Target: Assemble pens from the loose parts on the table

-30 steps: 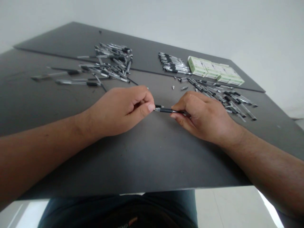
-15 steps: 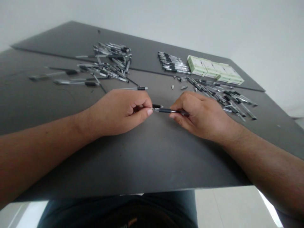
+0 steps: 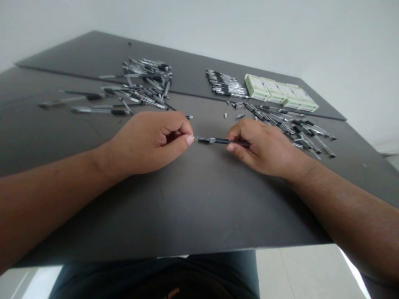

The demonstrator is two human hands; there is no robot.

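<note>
Black pen point(image 3: 215, 140) is between the two hands, over the grey table point(image 3: 199, 207). Beyond the left hand point(image 3: 156, 141) lies a mixed heap of pens point(image 3: 156, 78). Just beyond the right hand point(image 3: 264, 147) are loose pens point(image 3: 271, 119), and farther from this hand lie green-white boxes point(image 3: 276, 91), with a neat row of pens point(image 3: 226, 83) beside them. The left hand pinches one end of the pen; the right hand pinches its barrel. Near the right hand lie a small clear piece point(image 3: 240, 116) and a white piece point(image 3: 225, 115).
</note>
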